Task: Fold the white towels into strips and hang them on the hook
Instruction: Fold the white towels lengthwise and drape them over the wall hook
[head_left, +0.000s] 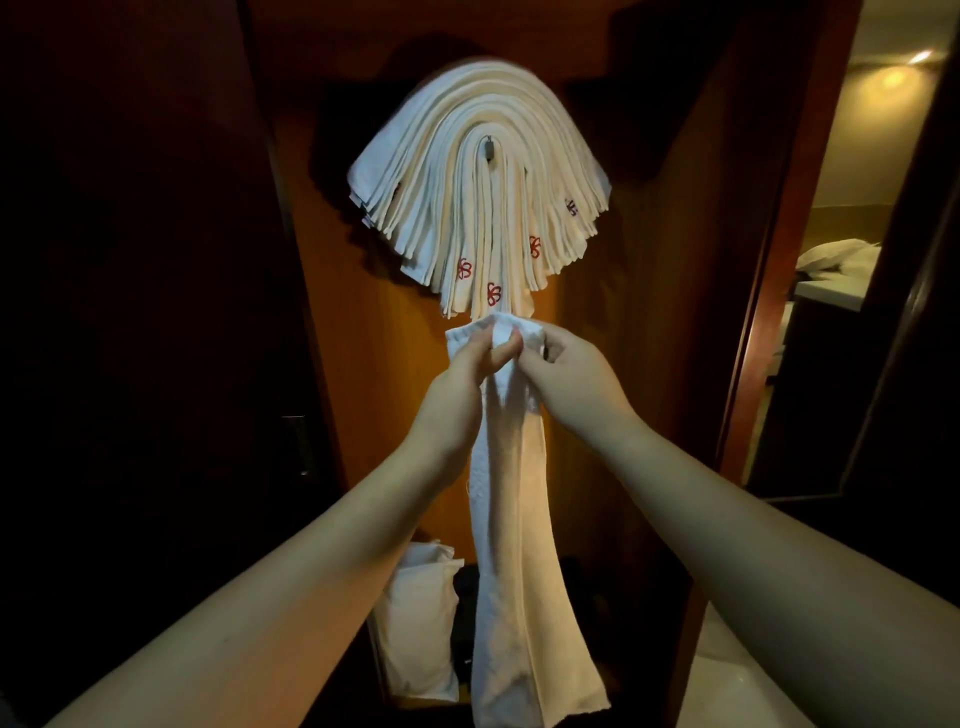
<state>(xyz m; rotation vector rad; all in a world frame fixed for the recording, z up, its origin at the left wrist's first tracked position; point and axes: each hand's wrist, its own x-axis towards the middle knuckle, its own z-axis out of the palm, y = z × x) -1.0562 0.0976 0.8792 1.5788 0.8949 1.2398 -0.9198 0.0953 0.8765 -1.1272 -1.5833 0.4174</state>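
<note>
A long white towel strip hangs down in front of me, folded lengthwise. My left hand and my right hand both grip its top end, close together, just below the hanging stack. Above them, several folded white towels with red logos drape over a small metal hook on the wooden panel, fanning out to both sides.
A wooden door or wall panel carries the hook. A white bag stands on the floor at the lower left of the strip. At right an open doorway shows a lit room with bedding. A pale surface lies at bottom right.
</note>
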